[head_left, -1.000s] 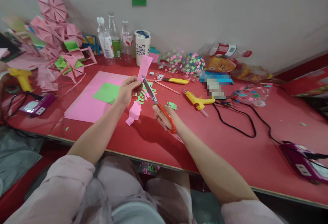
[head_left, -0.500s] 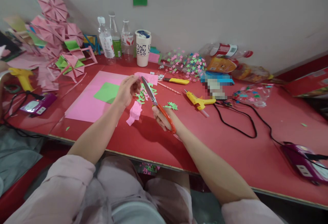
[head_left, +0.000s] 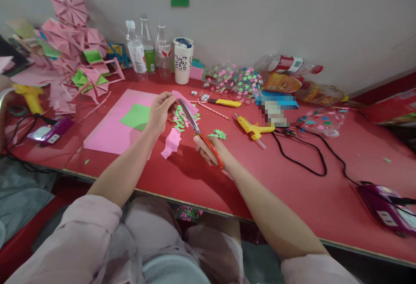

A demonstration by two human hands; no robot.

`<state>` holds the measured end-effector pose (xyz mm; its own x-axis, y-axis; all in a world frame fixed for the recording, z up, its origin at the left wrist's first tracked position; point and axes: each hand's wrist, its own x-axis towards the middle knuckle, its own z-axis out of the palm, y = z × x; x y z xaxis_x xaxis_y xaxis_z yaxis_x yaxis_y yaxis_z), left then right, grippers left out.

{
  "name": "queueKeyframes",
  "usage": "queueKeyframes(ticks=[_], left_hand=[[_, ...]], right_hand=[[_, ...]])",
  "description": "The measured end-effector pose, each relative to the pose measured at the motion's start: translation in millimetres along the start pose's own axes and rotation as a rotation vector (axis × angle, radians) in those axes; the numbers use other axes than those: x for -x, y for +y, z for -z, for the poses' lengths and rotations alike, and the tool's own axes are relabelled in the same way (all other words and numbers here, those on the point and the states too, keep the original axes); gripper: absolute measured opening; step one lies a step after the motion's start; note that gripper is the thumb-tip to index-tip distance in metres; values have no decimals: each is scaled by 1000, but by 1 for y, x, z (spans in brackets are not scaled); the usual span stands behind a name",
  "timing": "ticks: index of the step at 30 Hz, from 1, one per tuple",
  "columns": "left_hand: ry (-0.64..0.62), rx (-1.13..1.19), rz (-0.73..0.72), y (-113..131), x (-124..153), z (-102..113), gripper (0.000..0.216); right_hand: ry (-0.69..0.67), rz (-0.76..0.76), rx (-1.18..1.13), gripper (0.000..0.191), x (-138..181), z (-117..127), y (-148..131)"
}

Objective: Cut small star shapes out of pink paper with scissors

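Note:
Closed in a pinch, my left hand (head_left: 161, 110) holds a strip of pink paper (head_left: 189, 101) by its left end. My right hand (head_left: 208, 149) grips the scissors (head_left: 210, 146) by their orange handles. The blades point up and left, and their tips lie at the paper beside my left fingers. Small green and pink cut pieces (head_left: 180, 119) are heaped just below the strip. A crumpled pink scrap (head_left: 172, 142) lies between my forearms. Several green stars (head_left: 219, 134) sit right of the scissors.
Left of my hand, a green sheet (head_left: 135, 117) lies on a pink sheet (head_left: 110, 132). A yellow cutter (head_left: 227, 102) and a glue gun (head_left: 255, 128) with a black cord lie to the right. Bottles and a cup (head_left: 183, 61) stand along the wall.
The pink strip has tilted, its right end now lower and its left end higher. Both hands stay nearly in place, and the view has shifted slightly.

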<state>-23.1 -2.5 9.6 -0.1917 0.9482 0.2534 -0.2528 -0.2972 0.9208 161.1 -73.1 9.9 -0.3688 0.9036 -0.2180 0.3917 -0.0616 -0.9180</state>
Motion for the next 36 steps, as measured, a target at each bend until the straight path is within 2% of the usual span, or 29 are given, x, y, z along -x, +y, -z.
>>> queueKeyframes(ticks=[12, 25, 36], left_hand=[[-4, -24, 2, -1, 0, 0, 17], [-17, -21, 13, 1, 1, 0, 16], [-29, -15, 7, 1, 1, 1, 15]], right_hand=[[-37, -51, -3, 46, 1, 3, -3], [-11, 9, -52, 44, 4, -1, -3], [-8, -27, -45, 46, 0, 0, -5]])
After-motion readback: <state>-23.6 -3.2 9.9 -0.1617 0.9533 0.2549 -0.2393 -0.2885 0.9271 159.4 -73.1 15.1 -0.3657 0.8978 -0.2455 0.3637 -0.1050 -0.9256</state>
